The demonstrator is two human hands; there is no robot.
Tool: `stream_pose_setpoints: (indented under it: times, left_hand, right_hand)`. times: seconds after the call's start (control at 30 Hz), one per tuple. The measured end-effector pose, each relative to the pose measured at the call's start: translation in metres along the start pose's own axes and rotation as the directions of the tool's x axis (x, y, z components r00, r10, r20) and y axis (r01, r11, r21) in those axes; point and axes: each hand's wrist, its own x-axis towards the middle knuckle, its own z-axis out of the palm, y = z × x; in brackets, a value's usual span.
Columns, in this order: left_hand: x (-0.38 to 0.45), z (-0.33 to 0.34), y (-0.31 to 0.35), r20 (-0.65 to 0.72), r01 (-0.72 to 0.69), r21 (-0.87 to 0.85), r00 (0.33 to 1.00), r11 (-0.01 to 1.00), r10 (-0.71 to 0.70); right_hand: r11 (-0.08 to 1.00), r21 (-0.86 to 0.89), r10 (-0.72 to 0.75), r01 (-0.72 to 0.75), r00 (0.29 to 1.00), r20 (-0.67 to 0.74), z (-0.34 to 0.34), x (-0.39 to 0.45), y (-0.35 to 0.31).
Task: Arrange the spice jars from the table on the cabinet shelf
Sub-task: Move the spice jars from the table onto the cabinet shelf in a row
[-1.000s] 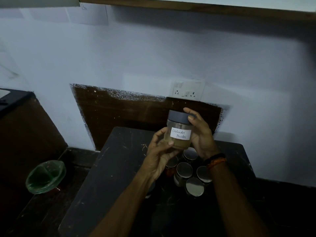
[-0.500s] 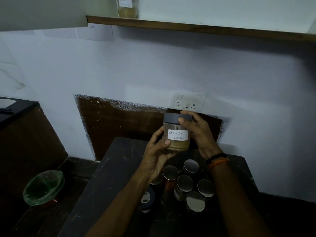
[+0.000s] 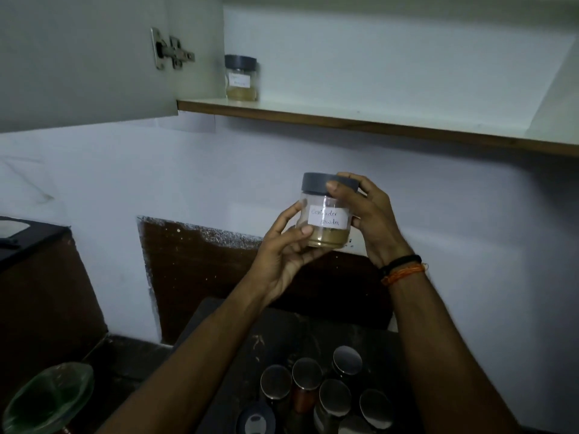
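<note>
Both hands grip the coriander jar (image 3: pixel 326 214) below the shelf (image 3: pixel 344 120): left hand (image 3: pixel 282 255) cupping its base, right hand (image 3: pixel 366 214) at the lid. Probably glass, smooth, breakable; hold the body.

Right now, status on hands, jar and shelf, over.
Both hands, left and right, grip coriander powder jar, upright, below cabinet shelf. One jar shelved far left. Path up looks open.
</note>
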Motion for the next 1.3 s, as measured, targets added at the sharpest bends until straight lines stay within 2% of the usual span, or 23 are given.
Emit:
stream_pose_setpoints:
  times: [0.2,0.4,0.53,0.77,0.87,0.9,0.93,0.97,1.0,1.03,1.07,1.1,1.13,1.2,1.3]
  left_hand:
    - [0.038,0.027,0.055,-0.001,-0.063,-0.011,0.998,0.998,0.063]
    - [0.063,0.048,0.101,0.101,-0.138,0.045,0.986,0.989,0.133]
    - [0.071,0.052,0.11,0.153,-0.143,0.07,0.98,0.987,0.131]
    - [0.088,0.045,0.125,0.229,-0.167,0.241,0.967,0.956,0.112]
    - [0.106,0.045,0.138,0.201,-0.262,0.357,0.959,0.897,0.2]
    - [0.113,0.043,0.144,0.175,-0.335,0.482,0.942,0.809,0.286]
    - [0.12,0.04,0.15,0.176,-0.403,0.659,0.903,0.636,0.391]
    - [0.126,0.035,0.156,0.23,-0.437,0.813,0.848,0.385,0.477]
    - [0.134,0.028,0.163,0.332,-0.441,0.89,0.798,0.113,0.503]
    - [0.141,0.022,0.169,0.437,-0.435,0.893,0.777,-0.115,0.453]
    - [0.15,0.014,0.177,0.505,-0.425,0.861,0.786,-0.28,0.356]
    - [0.159,0.008,0.183,0.521,-0.408,0.824,0.819,-0.394,0.24]
    - [0.168,0.003,0.189,0.484,-0.38,0.801,0.866,-0.463,0.127]
    - [0.186,-0.007,0.2,0.349,-0.318,0.798,0.936,-0.512,-0.038]
    - [0.21,-0.019,0.212,0.246,-0.266,0.786,0.963,-0.559,-0.113]
  right_hand:
    - [0.993,-0.033,-0.112,0.113,0.993,0.022,0.013,0.039,-0.054]
    - [0.976,-0.045,-0.21,0.212,0.977,0.045,0.022,0.067,-0.102]
    - [0.97,-0.033,-0.239,0.24,0.971,0.028,0.023,0.076,-0.11]
    - [0.971,-0.042,-0.238,0.237,0.971,-0.013,0.02,0.091,-0.107]
    - [0.966,-0.051,-0.253,0.252,0.967,-0.014,0.02,0.103,-0.112]
    - [0.965,-0.048,-0.26,0.259,0.965,-0.016,0.021,0.108,-0.116]
    - [0.963,-0.045,-0.267,0.266,0.963,-0.019,0.021,0.114,-0.121]
    - [0.96,-0.045,-0.278,0.277,0.96,-0.021,0.021,0.119,-0.126]
    - [0.955,-0.048,-0.293,0.292,0.956,-0.02,0.022,0.127,-0.131]
    - [0.951,-0.058,-0.306,0.305,0.952,-0.017,0.023,0.134,-0.137]
    - [0.946,-0.069,-0.318,0.317,0.948,-0.011,0.025,0.143,-0.142]
    - [0.942,-0.082,-0.326,0.325,0.945,-0.002,0.027,0.151,-0.147]
    - [0.939,-0.1,-0.33,0.329,0.944,0.007,0.029,0.16,-0.15]
    - [0.929,-0.147,-0.339,0.339,0.941,0.026,0.034,0.181,-0.155]
    - [0.911,-0.218,-0.35,0.351,0.936,0.042,0.044,0.212,-0.154]
